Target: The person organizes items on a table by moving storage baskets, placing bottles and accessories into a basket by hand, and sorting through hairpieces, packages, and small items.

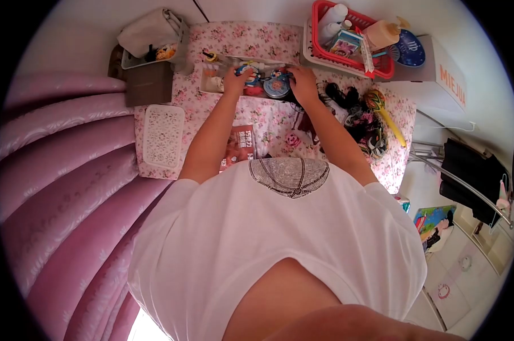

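Note:
Both hands reach into a long pale tray (207, 84) of small items on the flowered tablecloth (240, 35). Toward the tray's left part, my left hand (236, 80) touches a blue and white item (251, 76), fingers apart. At the right end, my right hand (303, 83) rests beside a round blue tin (277, 85), fingers bent; whether it grips anything is hard to make out. A dark item lies by that tin. Below the tray is a red-brown packet (243, 142) with white characters, partly behind the left forearm.
Back right, a red basket (319, 50) holds bottles; a white box (430, 85) stands beside it. Dark cords (370, 128) and a yellow-handled maraca (392, 122) lie right. A white lace-patterned lid (163, 136), a brown box (149, 84) and a basket with cloth (153, 33) are left.

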Tool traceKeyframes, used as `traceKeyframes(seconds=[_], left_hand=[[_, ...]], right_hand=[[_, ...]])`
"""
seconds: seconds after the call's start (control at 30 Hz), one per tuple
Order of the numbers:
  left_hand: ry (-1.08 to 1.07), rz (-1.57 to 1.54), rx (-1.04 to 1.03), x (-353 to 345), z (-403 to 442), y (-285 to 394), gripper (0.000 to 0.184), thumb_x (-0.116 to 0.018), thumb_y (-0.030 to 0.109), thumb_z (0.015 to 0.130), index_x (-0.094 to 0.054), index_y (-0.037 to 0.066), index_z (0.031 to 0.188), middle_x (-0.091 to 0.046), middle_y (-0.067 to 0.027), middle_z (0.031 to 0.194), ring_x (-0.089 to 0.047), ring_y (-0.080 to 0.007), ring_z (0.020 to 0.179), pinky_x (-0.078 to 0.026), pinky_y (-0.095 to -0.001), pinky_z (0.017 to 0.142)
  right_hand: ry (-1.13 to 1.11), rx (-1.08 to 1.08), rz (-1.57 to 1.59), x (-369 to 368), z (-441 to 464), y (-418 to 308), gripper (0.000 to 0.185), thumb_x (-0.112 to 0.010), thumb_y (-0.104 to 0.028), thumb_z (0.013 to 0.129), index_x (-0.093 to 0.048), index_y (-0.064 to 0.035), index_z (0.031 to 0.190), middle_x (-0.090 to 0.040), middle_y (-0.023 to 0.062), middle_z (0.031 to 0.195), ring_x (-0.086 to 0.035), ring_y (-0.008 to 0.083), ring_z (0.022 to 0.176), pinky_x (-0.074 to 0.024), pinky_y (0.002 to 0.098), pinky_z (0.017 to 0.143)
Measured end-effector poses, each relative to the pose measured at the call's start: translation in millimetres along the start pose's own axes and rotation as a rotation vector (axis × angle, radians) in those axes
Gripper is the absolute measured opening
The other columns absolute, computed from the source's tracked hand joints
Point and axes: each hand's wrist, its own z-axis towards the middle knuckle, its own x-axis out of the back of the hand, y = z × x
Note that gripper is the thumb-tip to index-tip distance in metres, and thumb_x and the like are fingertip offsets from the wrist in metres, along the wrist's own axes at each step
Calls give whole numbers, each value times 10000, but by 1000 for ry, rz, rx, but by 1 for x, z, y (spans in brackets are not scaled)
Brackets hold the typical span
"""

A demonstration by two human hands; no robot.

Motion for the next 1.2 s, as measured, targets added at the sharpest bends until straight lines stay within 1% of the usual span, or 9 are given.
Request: traceKeyframes(seconds=[0.17,0.47,0.7,0.77,0.87,1.0,1.03,1.13,1.2], left_hand=[[127,442,-237,3,6,-7,597,-596,485,683,-521,-23,988,-559,-168,892,-556,-252,794,-430,-341,711],[89,511,-468,5,-27,-18,435,-604,181,667,-478,-35,1023,-497,-211,1029,-460,-334,973,-372,-381,836],[222,424,-710,-1,-85,-20,226,-580,102,632,-565,42,849,-522,-158,951,-461,-320,950,-348,-388,833],[207,385,-711,-4,-105,-21,194,-575,100,632,-568,52,820,-534,-146,927,-475,-313,923,-363,-382,811],[131,341,-728,-5,-121,-33,177,-563,105,644,-568,54,814,-550,-137,883,-499,-301,884,-385,-373,780],[39,291,-622,-8,-150,-43,167,-534,105,673,-564,47,826,-562,-139,841,-529,-285,830,-411,-363,741],[-18,284,-532,-10,-154,-48,175,-533,136,705,-560,40,848,-567,-130,848,-540,-248,819,-421,-339,724],[-219,97,-341,-23,-166,-56,201,-556,211,734,-562,46,849,-576,-100,850,-542,-186,814,-420,-311,717],[-346,-30,-212,-32,-175,-53,373,-588,281,733,-509,10,978,-556,-115,934,-520,-158,859,-411,-272,733]], right_hand=[[111,-15,57,3,-17,4,334,-570,-43,644,-512,-35,973,-508,142,967,-447,328,926,-348,401,820],[170,-185,79,43,-86,11,340,-552,-95,712,-461,1,1024,-471,184,1013,-420,343,965,-329,401,835],[51,-605,-21,50,-145,18,781,-721,-312,551,-333,5,1150,-406,229,1080,-411,355,1001,-335,405,858],[-37,-780,18,44,-158,14,872,-717,-280,549,-226,4,1212,-372,256,1116,-387,359,1050,-326,387,883],[132,-721,244,23,-176,47,830,-681,-210,578,-205,-6,1226,-399,264,1100,-423,366,1020,-354,375,857],[161,-786,555,36,-176,43,534,-580,-109,639,-373,14,1116,-531,167,927,-537,259,816,-429,313,695],[90,-890,646,44,-175,38,465,-544,-85,660,-408,17,1093,-539,115,831,-533,180,680,-428,282,556],[-186,-1021,830,67,-171,19,495,-566,-121,652,-420,34,1098,-532,137,901,-529,192,745,-428,289,613],[-152,-967,1016,69,-172,-1,442,-550,-105,666,-433,17,1074,-531,101,856,-517,156,704,-413,249,568]])
